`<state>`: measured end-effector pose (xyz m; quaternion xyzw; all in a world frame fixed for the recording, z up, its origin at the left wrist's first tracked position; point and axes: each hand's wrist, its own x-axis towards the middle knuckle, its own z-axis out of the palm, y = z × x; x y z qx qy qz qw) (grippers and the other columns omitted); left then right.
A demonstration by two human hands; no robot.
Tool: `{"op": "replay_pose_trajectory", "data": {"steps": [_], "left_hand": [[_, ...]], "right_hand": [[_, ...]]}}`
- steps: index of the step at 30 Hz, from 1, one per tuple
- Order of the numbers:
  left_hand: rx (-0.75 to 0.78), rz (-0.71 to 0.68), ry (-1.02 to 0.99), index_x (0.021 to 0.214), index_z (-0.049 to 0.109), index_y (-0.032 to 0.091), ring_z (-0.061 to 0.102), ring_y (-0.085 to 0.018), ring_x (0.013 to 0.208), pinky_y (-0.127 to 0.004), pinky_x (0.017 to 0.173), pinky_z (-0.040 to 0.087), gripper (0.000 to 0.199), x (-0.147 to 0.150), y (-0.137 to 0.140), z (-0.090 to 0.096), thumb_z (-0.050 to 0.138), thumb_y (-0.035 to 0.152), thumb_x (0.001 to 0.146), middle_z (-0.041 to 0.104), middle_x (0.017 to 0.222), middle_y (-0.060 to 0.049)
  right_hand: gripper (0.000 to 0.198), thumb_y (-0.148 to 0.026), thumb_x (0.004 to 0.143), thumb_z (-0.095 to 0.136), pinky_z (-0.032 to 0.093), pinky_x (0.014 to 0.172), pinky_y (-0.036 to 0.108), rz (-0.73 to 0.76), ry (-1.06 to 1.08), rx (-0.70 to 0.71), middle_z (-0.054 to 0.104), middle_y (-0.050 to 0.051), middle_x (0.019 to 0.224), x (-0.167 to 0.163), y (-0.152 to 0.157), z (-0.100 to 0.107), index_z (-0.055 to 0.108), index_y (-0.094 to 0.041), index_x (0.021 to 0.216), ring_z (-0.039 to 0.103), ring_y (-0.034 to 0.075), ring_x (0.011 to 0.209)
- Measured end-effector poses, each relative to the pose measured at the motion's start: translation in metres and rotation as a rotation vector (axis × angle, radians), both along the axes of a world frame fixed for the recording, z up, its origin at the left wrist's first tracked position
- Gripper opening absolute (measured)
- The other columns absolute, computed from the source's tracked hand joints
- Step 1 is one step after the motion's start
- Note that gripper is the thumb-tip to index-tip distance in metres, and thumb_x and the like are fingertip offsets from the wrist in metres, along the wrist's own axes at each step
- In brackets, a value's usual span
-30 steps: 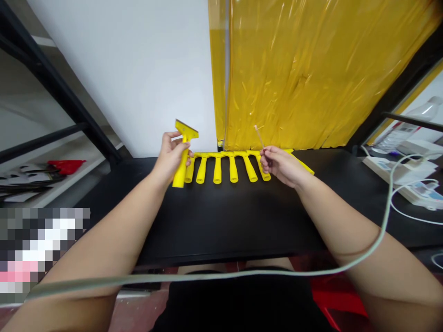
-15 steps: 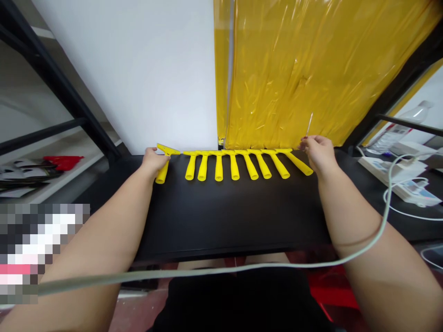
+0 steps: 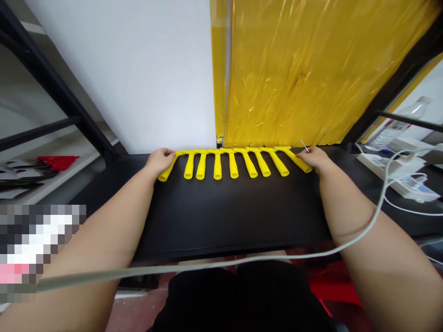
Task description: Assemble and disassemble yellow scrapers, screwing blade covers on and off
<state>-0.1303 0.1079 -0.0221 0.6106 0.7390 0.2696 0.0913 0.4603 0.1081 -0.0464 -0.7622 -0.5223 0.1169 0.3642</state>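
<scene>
Nine yellow T-shaped plastic-looking scrapers point(image 3: 217, 168) sit in a row along the back of a flat black tabletop point(image 3: 221, 216). Left hand point(image 3: 159, 161) has its fingers around the leftmost scraper's head; right hand point(image 3: 315, 159) pinches a thin pale stick point(image 3: 303, 144), right by the rightmost one.

This looks like a small workshop or workstation: identical yellow scrapers point(image 3: 217, 168) line a black surface point(image 3: 228, 216) set within a black frame point(image 3: 71, 102). Yellow plastic sheeting point(image 3: 294, 69) hangs at the far side, loaded shelving point(image 3: 69, 176) stands left, and corded white units point(image 3: 398, 173) sit right.
</scene>
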Motion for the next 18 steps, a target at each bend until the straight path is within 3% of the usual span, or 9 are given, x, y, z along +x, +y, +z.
{"op": "replay_pose_trajectory", "data": {"steps": [3, 7, 12, 18], "left_hand": [[-0.025, -0.057, 0.022, 0.124, 0.072, 0.02, 0.068, -0.034, 0.119, -0.043, 0.103, 0.051, 0.051, 0.006, -0.001, 0.001, 0.061, 0.056, 0.089, 0.075, 0.127, -0.014], [-0.063, -0.155, 0.105, 0.147, 0.058, 0.024, 0.065, -0.039, 0.127, -0.049, 0.106, 0.05, 0.078, 0.016, -0.007, 0.002, 0.058, 0.072, 0.086, 0.067, 0.142, -0.017], [-0.097, -0.27, 0.26, 0.148, 0.06, 0.031, 0.061, -0.038, 0.133, -0.05, 0.111, 0.049, 0.077, 0.021, -0.01, 0.002, 0.057, 0.074, 0.084, 0.064, 0.148, -0.013], [-0.137, -0.295, 0.297, 0.147, 0.064, 0.028, 0.054, -0.038, 0.143, -0.05, 0.119, 0.043, 0.077, 0.019, -0.008, 0.004, 0.048, 0.074, 0.088, 0.059, 0.154, -0.012]], "right_hand": [[0.019, -0.031, 0.075, 0.079, 0.048, 0.062, 0.035, -0.048, -0.013, -0.128, 0.064, 0.004, 0.072, -0.003, 0.002, 0.0, 0.063, -0.02, 0.08, 0.06, 0.022, 0.066], [0.019, -0.029, 0.076, 0.08, 0.047, 0.06, 0.033, -0.039, -0.041, -0.196, 0.064, 0.003, 0.072, -0.008, 0.001, 0.004, 0.064, -0.021, 0.079, 0.06, 0.021, 0.065], [0.019, -0.029, 0.077, 0.081, 0.046, 0.059, 0.032, -0.016, -0.067, -0.209, 0.064, 0.003, 0.072, -0.01, 0.0, 0.005, 0.064, -0.021, 0.077, 0.06, 0.02, 0.066], [0.019, -0.029, 0.077, 0.082, 0.047, 0.059, 0.031, 0.007, -0.065, -0.211, 0.067, 0.004, 0.075, -0.015, -0.003, 0.007, 0.065, -0.02, 0.079, 0.062, 0.02, 0.067]]}}
